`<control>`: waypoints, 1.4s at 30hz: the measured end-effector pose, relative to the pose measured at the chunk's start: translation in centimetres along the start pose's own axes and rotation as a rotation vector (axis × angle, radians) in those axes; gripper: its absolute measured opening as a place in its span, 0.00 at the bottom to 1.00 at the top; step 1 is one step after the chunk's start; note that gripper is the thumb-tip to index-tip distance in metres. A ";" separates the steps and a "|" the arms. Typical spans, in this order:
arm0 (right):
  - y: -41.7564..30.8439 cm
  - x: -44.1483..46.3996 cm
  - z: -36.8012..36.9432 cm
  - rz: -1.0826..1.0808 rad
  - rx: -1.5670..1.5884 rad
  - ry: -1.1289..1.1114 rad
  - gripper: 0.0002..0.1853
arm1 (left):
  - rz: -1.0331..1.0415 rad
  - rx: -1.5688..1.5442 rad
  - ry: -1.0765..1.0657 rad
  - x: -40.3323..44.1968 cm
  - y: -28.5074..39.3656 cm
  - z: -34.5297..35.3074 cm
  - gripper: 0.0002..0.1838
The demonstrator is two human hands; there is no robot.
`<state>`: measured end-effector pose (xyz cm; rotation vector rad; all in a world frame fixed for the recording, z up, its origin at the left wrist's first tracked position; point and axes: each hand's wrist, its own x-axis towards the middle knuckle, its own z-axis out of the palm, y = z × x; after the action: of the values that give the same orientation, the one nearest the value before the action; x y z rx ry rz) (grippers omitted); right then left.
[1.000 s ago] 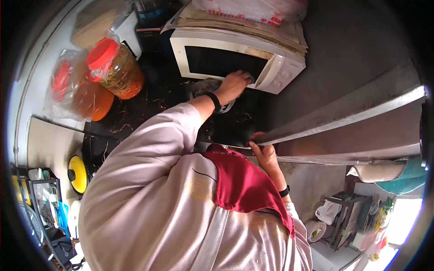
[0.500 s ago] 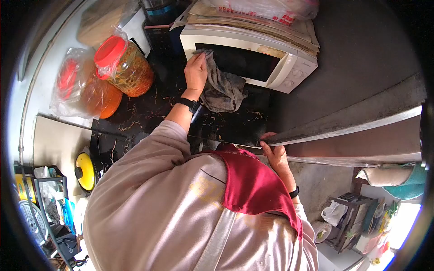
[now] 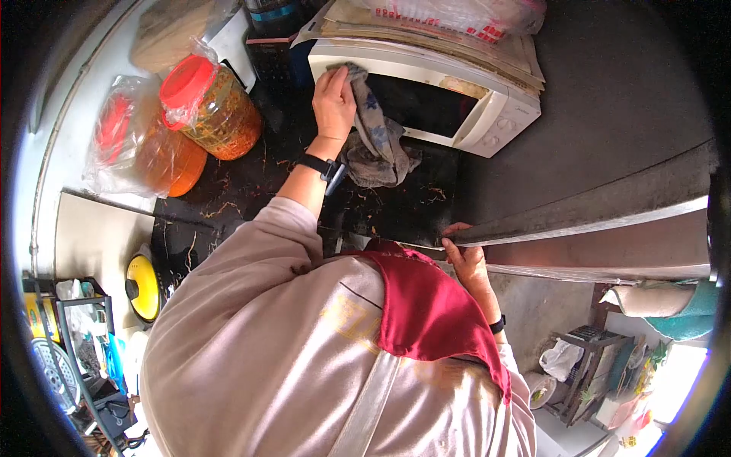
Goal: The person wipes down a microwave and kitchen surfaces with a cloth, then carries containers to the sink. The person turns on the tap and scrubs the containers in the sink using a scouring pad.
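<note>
My left hand (image 3: pixel 333 103), with a black watch at the wrist, is closed on a grey patterned rag (image 3: pixel 378 137). It presses the upper end of the rag against the left front of a white microwave (image 3: pixel 495 133), beside the dark door. The rag's bunched lower end hangs down onto the black marbled counter (image 3: pixel 228 190). To the right, my right hand (image 3: pixel 466 259) has its fingers and thumb closed around the near end of a long grey panel edge (image 3: pixel 586 202).
Two red-lidded jars, one filled with pickled food (image 3: pixel 217 110) and one wrapped in plastic (image 3: pixel 129 141), stand left of my left arm. Cardboard (image 3: pixel 434 47) and a plastic bag (image 3: pixel 464 15) lie on the microwave. A yellow lid (image 3: pixel 143 288) is at lower left.
My left hand has slid a little up the microwave's front, drawing the rag's upper end with it. My right hand stays at the panel edge.
</note>
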<state>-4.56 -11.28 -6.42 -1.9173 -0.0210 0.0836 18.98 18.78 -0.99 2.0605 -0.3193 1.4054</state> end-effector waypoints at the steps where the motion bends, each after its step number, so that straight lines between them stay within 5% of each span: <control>1: 0.2 -0.1 0.0 0.008 0.013 0.016 0.12 | -0.102 0.042 -0.032 -1.3 -0.6 0.1 0.13; 8: -1.2 -0.1 -0.1 0.031 -0.032 -0.030 0.11 | -0.274 0.025 -0.120 -4.6 -1.5 0.7 0.13; 12: -0.5 -0.1 0.2 -0.027 -0.018 0.037 0.11 | -0.341 0.083 -0.377 -9.2 -3.1 1.4 0.11; 14: -0.8 -0.2 0.2 -0.027 -0.036 0.032 0.11 | -0.448 0.030 -0.230 -11.5 -4.0 2.4 0.10; 16: -1.6 -0.4 0.3 0.134 0.033 0.045 0.12 | -0.509 0.053 -0.278 -11.3 -4.6 2.9 0.10; 18: -1.0 -0.2 0.1 0.039 0.016 0.060 0.13 | -0.565 0.079 -0.331 -9.5 -3.9 2.6 0.10; 20: -1.4 -0.4 0.1 0.086 -0.004 0.026 0.14 | -0.708 -0.230 -0.200 -7.6 -2.9 2.3 0.10; 24: -0.2 -0.2 0.3 -0.012 -0.053 0.067 0.14 | -0.569 -0.200 -0.083 -7.2 -0.6 3.0 0.07; 26: -0.6 -0.2 -0.1 0.010 -0.063 0.027 0.14 | -0.369 -0.176 -0.374 -8.3 1.1 3.5 0.09; 31: -1.7 -0.2 0.1 0.145 0.055 0.001 0.13 | -0.312 -0.100 -0.582 -8.7 1.5 5.4 0.09; 32: -1.0 -0.2 -0.1 0.138 0.050 -0.001 0.13 | -0.314 -0.100 -0.574 -8.2 1.5 4.7 0.09; 34: 0.7 0.0 0.1 -0.010 -0.024 0.012 0.13 | -0.701 -0.284 -0.416 -7.0 0.7 3.0 0.08; 36: 0.6 -0.2 0.3 0.029 -0.005 0.033 0.14 | -0.827 -0.607 0.008 -6.7 -1.8 2.6 0.08; 38: 0.2 -0.1 0.1 -0.007 -0.073 0.024 0.14 | -0.812 -0.451 0.014 -6.3 -2.9 3.4 0.08; 39: -1.3 -0.1 -0.1 0.192 -0.019 -0.032 0.14 | -0.785 -0.301 0.034 -6.0 -3.1 3.6 0.08; 42: 0.3 0.0 0.3 0.037 -0.004 0.034 0.13 | -0.732 -0.130 -0.160 -6.7 -1.0 4.0 0.09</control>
<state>-4.58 -11.08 -6.82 -1.9234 0.0374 0.0761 19.77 16.18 -8.32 1.8944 0.2606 0.7556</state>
